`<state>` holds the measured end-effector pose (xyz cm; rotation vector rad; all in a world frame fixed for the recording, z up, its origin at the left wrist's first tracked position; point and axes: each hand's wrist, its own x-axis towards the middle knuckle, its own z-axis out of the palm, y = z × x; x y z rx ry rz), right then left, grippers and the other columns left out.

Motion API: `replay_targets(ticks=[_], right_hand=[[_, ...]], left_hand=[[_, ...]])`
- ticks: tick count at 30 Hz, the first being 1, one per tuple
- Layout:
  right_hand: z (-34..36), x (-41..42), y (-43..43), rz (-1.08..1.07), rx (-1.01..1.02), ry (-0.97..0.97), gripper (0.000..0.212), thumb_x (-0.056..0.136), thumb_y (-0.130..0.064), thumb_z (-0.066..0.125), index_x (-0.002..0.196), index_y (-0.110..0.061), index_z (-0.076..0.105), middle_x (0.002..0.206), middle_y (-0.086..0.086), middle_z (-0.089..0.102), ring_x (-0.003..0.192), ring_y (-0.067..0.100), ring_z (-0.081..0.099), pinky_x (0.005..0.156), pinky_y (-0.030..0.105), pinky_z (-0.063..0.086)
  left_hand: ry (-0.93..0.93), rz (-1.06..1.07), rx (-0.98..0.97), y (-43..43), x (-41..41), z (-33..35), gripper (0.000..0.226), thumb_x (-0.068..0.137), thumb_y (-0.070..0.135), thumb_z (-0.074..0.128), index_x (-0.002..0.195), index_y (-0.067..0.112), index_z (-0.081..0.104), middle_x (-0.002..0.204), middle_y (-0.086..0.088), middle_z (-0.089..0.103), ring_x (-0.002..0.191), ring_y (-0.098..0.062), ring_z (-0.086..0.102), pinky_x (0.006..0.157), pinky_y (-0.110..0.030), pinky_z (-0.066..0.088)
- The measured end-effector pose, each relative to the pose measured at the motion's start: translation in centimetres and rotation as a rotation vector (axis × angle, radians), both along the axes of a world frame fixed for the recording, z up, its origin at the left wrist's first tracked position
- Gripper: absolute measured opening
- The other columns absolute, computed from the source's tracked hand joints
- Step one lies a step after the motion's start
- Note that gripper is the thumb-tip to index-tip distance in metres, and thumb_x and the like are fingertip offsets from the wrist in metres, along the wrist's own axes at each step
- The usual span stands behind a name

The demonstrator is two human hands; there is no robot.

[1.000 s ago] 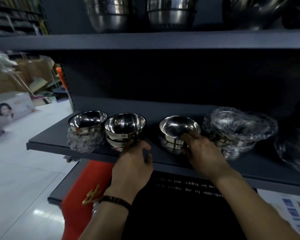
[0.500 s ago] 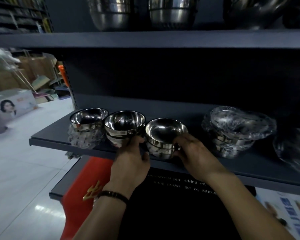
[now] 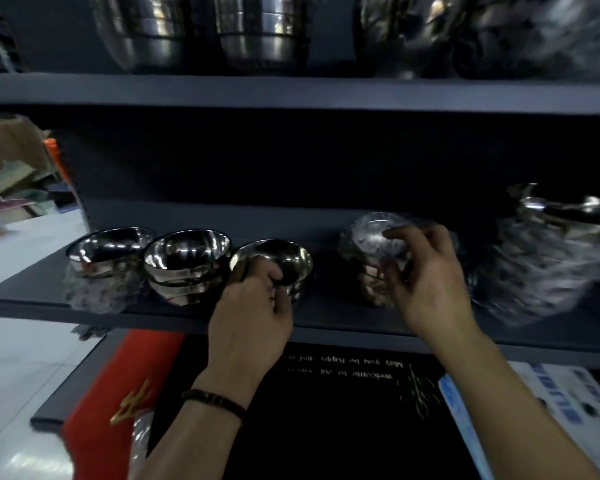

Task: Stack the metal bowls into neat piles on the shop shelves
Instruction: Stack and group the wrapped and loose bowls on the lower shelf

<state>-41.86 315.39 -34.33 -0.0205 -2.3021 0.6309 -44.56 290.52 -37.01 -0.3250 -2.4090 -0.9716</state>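
Observation:
Three small piles of shiny metal bowls stand in a row on the dark shelf: a left pile with plastic wrap below, a middle pile, and a third pile. My left hand pinches the near rim of the third pile. Further right sits a plastic-wrapped bowl pile. My right hand hovers at that wrapped pile, fingers spread and curled around its right side; whether it touches is unclear.
A bigger wrapped stack of bowls stands at the shelf's right end. Large steel pots fill the upper shelf. Below lie a black mat with lettering, a red mat and a blue-white box. White floor at left.
My right hand let go of the third bowl pile and moved right to the wrapped pile. My left hand shifted from the middle pile onto the third pile's rim.

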Motion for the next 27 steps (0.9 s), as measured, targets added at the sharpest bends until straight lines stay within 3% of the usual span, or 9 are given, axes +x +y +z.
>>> replay_targets(ticks=[2, 4, 6, 9, 12, 14, 18, 22, 27], right_hand=[[-0.4, 0.7, 2.2, -0.125, 0.063, -0.126, 0.049, 0.091, -0.030, 0.075, 0.135, -0.034, 0.054, 0.139, 0.008, 0.033, 0.095, 0.032, 0.061, 0.072, 0.046, 0.060], [-1.0, 1.0, 3.8, -0.217, 0.092, -0.273, 0.058, 0.091, -0.037, 0.076, 0.142, -0.040, 0.049, 0.146, 0.011, 0.024, 0.119, 0.044, 0.052, 0.085, 0.053, 0.059], [-1.6, 0.9, 4.8, -0.195, 0.074, -0.331, 0.057, 0.092, -0.039, 0.075, 0.143, -0.043, 0.049, 0.149, 0.011, 0.022, 0.127, 0.048, 0.046, 0.097, 0.057, 0.055], [-2.5, 0.2, 5.1, -0.100, 0.011, -0.361, 0.049, 0.096, -0.039, 0.071, 0.141, -0.039, 0.051, 0.146, 0.013, 0.030, 0.119, 0.044, 0.057, 0.102, 0.047, 0.053], [-3.1, -0.6, 4.8, -0.019, -0.132, -0.346, 0.036, 0.100, -0.038, 0.066, 0.133, -0.030, 0.054, 0.137, 0.015, 0.043, 0.103, 0.035, 0.061, 0.090, 0.031, 0.048], [-3.3, -1.0, 4.7, 0.008, -0.158, -0.314, 0.031, 0.100, -0.035, 0.067, 0.128, -0.030, 0.054, 0.130, 0.014, 0.048, 0.095, 0.025, 0.055, 0.086, 0.025, 0.041], [-3.3, -1.2, 5.1, 0.038, -0.170, -0.304, 0.030, 0.099, -0.031, 0.069, 0.127, -0.032, 0.056, 0.127, 0.012, 0.050, 0.095, 0.016, 0.046, 0.087, 0.024, 0.040], [-3.0, -0.8, 4.9, 0.065, -0.177, -0.336, 0.027, 0.098, -0.034, 0.071, 0.123, -0.033, 0.061, 0.125, 0.011, 0.050, 0.098, 0.019, 0.048, 0.088, 0.025, 0.040], [-2.7, 0.0, 2.8, 0.086, -0.169, -0.355, 0.031, 0.094, -0.039, 0.075, 0.123, -0.036, 0.063, 0.119, 0.004, 0.049, 0.103, 0.023, 0.055, 0.090, 0.027, 0.042]], left_hand=[[-0.007, -0.061, 0.020, 1.9, 0.4, 0.2, 0.024, 0.091, 0.021, 0.069, 0.104, 0.036, 0.055, 0.090, 0.015, 0.060, 0.080, -0.013, 0.066, 0.074, -0.039, 0.059], [-0.010, -0.109, 0.021, 3.6, 0.6, 0.0, 0.026, 0.093, 0.024, 0.068, 0.105, 0.040, 0.053, 0.099, 0.016, 0.058, 0.085, -0.009, 0.064, 0.076, -0.039, 0.059], [-0.005, -0.144, 0.022, 5.0, 0.8, -0.2, 0.026, 0.093, 0.025, 0.068, 0.108, 0.041, 0.053, 0.109, 0.017, 0.054, 0.091, -0.005, 0.061, 0.078, -0.038, 0.059], [0.001, -0.169, 0.007, 6.3, 0.9, -0.4, 0.026, 0.094, 0.025, 0.068, 0.110, 0.039, 0.053, 0.114, 0.018, 0.050, 0.093, -0.005, 0.058, 0.079, -0.035, 0.057], [0.006, -0.158, -0.035, 7.1, 0.8, -0.8, 0.025, 0.094, 0.027, 0.067, 0.110, 0.039, 0.052, 0.117, 0.019, 0.051, 0.100, -0.007, 0.057, 0.081, -0.035, 0.056], [0.002, -0.156, -0.064, 7.4, 0.7, -0.8, 0.024, 0.095, 0.028, 0.065, 0.111, 0.039, 0.051, 0.120, 0.018, 0.051, 0.104, -0.009, 0.058, 0.081, -0.038, 0.056], [0.084, -0.145, -0.115, 7.0, 0.5, -0.7, 0.027, 0.095, 0.026, 0.066, 0.117, 0.033, 0.054, 0.124, 0.012, 0.050, 0.105, -0.016, 0.058, 0.079, -0.038, 0.055], [0.194, -0.049, -0.189, 5.9, 0.1, -0.9, 0.034, 0.088, 0.023, 0.070, 0.120, 0.025, 0.061, 0.127, 0.003, 0.054, 0.117, -0.028, 0.050, 0.097, -0.046, 0.050], [0.097, 0.026, -0.240, 4.1, -0.5, -1.9, 0.045, 0.082, 0.024, 0.076, 0.123, 0.028, 0.058, 0.133, 0.001, 0.053, 0.127, -0.032, 0.047, 0.106, -0.056, 0.045]])
